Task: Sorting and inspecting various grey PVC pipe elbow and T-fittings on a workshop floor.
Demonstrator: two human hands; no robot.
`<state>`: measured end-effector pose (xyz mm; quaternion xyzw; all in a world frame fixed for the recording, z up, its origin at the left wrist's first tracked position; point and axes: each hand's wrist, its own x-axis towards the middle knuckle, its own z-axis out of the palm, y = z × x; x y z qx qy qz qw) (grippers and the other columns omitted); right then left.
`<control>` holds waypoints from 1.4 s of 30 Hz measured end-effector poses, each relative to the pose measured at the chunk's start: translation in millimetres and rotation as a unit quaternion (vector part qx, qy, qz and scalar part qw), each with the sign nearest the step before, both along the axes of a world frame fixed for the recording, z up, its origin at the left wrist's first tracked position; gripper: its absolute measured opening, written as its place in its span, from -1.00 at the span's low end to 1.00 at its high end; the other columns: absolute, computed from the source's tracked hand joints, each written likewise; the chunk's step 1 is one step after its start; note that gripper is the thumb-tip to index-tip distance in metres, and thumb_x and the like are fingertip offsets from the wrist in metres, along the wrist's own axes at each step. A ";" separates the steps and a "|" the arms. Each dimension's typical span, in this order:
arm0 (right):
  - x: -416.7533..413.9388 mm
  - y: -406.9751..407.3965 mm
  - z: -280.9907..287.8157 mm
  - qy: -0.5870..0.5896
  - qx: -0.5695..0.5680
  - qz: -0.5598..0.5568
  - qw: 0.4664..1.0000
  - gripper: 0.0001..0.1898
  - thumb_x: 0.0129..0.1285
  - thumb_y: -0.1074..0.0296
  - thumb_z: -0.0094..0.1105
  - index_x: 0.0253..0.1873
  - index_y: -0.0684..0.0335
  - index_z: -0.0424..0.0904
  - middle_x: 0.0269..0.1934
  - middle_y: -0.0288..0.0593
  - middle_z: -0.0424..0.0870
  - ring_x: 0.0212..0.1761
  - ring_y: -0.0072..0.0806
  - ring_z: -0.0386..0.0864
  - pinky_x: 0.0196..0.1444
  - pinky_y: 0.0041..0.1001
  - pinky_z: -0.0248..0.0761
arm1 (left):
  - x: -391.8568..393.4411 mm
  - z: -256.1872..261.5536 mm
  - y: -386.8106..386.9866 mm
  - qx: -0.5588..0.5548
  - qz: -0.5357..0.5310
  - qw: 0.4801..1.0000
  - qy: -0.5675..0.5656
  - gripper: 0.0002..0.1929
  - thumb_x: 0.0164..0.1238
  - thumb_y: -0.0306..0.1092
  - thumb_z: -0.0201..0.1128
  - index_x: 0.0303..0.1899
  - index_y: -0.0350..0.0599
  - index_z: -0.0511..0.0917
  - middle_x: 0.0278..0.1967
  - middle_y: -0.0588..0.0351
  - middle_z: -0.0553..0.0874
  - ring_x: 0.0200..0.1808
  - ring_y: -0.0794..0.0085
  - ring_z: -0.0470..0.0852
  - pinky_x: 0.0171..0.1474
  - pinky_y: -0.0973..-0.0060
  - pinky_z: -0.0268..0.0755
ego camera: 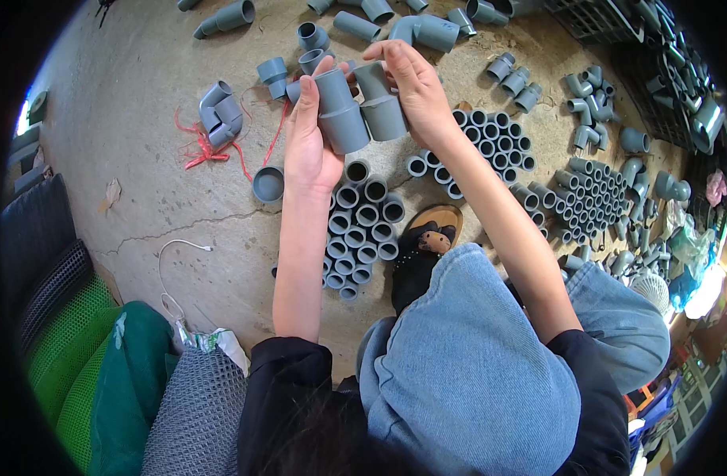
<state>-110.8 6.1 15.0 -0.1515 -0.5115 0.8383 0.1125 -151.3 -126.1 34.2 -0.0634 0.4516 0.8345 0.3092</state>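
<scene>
Two grey plastic reducer couplings are held up side by side over the floor, their wider ends towards me. My left hand [313,131] is closed around the left reducer coupling [342,113], its thumb along the outer side. The right reducer coupling [382,104] rests in my right hand [420,89], whose fingers partly hide behind it. Below them a cluster of upright grey pipe couplings [355,237] stands on the floor. A grey pipe cap [268,184] lies to the left of that cluster. More reducers [273,76] lie just beyond my left hand.
Bundled elbows [221,113] lie beside red plastic string [206,152] on the left. Further clusters of fittings [592,199] stand on the right, near black plastic crates [655,101]. Rolls of mesh [197,398] fill the lower left. My sandalled foot [432,238] is close to the couplings.
</scene>
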 end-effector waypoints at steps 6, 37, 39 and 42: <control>0.2 -6.0 9.8 -0.029 -0.042 0.007 0.999 -0.58 0.43 -0.01 -0.11 -0.10 0.30 0.50 -0.24 -0.18 0.62 -0.21 -0.53 0.56 -0.07 -0.54 0.39 | 2.8 2.9 -0.3 0.038 0.016 0.998 -0.045 -0.42 0.38 0.09 0.08 0.23 -0.15 0.33 0.07 0.04 0.55 0.11 0.29 0.51 0.17 0.26 0.37; 27.4 12.6 56.2 0.172 0.228 -0.003 0.958 -0.56 -0.13 0.69 0.33 -0.07 0.33 0.46 0.00 -0.10 0.55 0.10 -0.39 0.56 0.18 -0.41 0.42 | 28.1 43.1 2.2 -0.090 0.040 0.907 0.409 -0.45 0.08 -0.65 0.37 0.07 -0.17 0.27 0.05 -0.17 0.57 0.12 0.30 0.55 0.15 0.44 0.44; 29.5 13.8 59.7 0.167 0.216 -0.002 0.962 -0.61 -0.11 0.68 0.32 -0.11 0.34 0.44 -0.03 -0.11 0.58 0.09 -0.37 0.56 0.20 -0.39 0.39 | 30.4 45.3 5.6 -0.091 0.038 0.898 0.428 -0.46 0.08 -0.65 0.36 0.06 -0.16 0.27 0.05 -0.17 0.56 0.13 0.27 0.55 0.16 0.43 0.44; 34.2 18.5 59.5 0.164 0.204 0.039 0.964 -0.50 -0.11 0.71 0.36 -0.01 0.32 0.41 0.09 -0.09 0.47 0.16 -0.43 0.47 0.27 -0.42 0.30 | 34.9 48.7 8.4 -0.091 0.041 0.898 0.428 -0.47 0.08 -0.65 0.36 0.04 -0.16 0.27 0.04 -0.17 0.57 0.12 0.24 0.55 0.17 0.41 0.43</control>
